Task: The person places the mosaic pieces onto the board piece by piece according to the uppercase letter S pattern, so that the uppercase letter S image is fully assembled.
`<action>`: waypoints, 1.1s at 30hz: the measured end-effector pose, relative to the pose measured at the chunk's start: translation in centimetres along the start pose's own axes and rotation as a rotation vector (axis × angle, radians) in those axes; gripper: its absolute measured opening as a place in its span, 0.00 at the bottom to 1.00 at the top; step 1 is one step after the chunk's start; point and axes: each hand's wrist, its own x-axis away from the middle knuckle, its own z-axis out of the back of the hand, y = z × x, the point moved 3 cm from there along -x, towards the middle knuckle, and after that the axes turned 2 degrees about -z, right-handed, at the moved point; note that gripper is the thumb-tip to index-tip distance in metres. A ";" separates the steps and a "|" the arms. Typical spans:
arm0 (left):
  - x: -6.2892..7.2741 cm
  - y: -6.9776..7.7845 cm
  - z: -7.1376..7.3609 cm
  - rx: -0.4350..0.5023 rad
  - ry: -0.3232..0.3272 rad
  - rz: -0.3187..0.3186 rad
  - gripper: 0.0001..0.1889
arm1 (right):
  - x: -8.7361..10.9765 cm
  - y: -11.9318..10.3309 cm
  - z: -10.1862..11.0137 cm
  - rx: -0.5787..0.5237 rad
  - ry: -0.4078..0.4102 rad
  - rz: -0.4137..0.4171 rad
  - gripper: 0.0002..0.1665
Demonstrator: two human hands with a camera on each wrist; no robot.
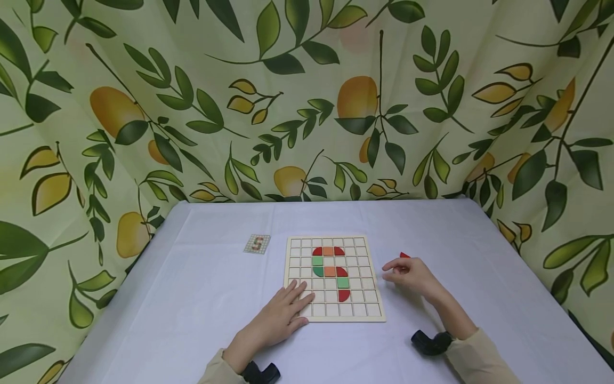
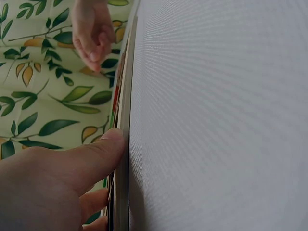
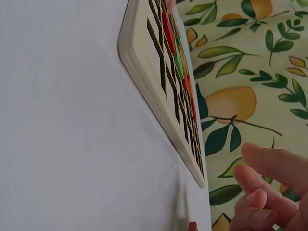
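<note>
A pale wooden grid board [image 1: 362, 308] lies on the table with red, orange and green pieces in its cells, forming a curved figure. The lowest one is a rounded red piece [image 1: 344, 295], just below a light green square [image 1: 342, 283]. My left hand [image 1: 278, 317] rests with spread fingers on the board's near-left corner, its thumb [image 2: 113, 137] at the near edge. Right of the board, my right hand [image 1: 413, 276] hovers over the table with fingers loosely bent, and no piece shows between the fingertips [image 3: 251, 150]. Beyond it lies a red piece [image 1: 404, 255], partly hidden by the hand.
A small card [image 1: 257, 244] with a gridded S-like figure lies left of the board. White cloth covers the table [image 1: 216, 234], and a leaf-and-fruit patterned curtain [image 1: 307, 133] hangs behind and at both sides. Black devices [image 1: 430, 343] sit at both wrists.
</note>
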 end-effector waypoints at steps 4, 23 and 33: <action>0.0 0.0 0.0 0.006 -0.002 0.003 0.28 | 0.0 0.4 0.4 0.014 0.029 -0.028 0.17; -0.1 0.0 -0.1 -0.011 -0.001 -0.004 0.28 | -0.2 2.2 1.7 0.040 0.098 -0.139 0.20; -0.1 -0.1 0.0 0.000 0.001 0.000 0.28 | -0.2 3.0 2.0 0.043 0.108 -0.199 0.23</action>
